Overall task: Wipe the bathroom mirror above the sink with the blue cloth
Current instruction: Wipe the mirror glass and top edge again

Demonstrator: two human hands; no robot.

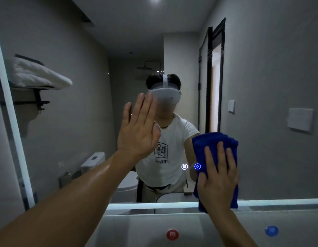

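**Open glass above and right; left hand blocking the middle**

I am reading the mirror (270, 68) as wide open above and to the right of the cloth (213, 141). The left hand (138, 129) is standing flat in the middle, fingers up, barring any sweep leftward. Two lit touch icons (197, 166) are sitting between that hand and the cloth, one just beside the cloth. The lit lower edge (154, 205) is bounding the glass below, with the cloth hanging over it.
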